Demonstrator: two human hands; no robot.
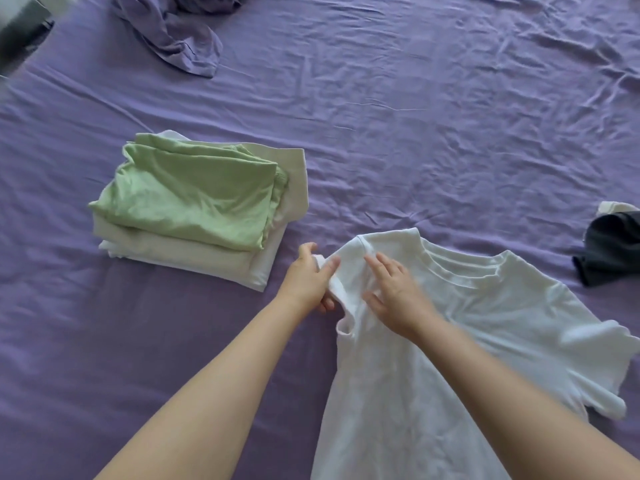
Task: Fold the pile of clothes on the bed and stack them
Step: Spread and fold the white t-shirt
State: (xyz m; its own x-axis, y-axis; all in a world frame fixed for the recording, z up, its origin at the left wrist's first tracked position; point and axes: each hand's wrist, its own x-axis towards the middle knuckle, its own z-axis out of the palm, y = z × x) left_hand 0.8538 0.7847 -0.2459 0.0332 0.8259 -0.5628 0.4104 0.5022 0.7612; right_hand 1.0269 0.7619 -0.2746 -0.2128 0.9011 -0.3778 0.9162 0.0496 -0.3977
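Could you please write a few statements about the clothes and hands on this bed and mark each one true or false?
1. The left hand grips a sleeve of the white T-shirt. True.
2. The right hand is lifted clear of the shirt. False: it rests open on it.
3. A green garment tops the folded stack. True.
4. The dark garment lies on the stack. False: it lies apart at the right edge.

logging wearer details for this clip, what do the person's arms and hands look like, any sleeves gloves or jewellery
Both forearms are bare right up to the bottom edge of the frame, with no sleeve showing. The left hand and right hand wear no gloves, and no rings, watch or bracelet can be seen on the fingers or wrists. Nails look short and unpainted, though they are too small to judge well.
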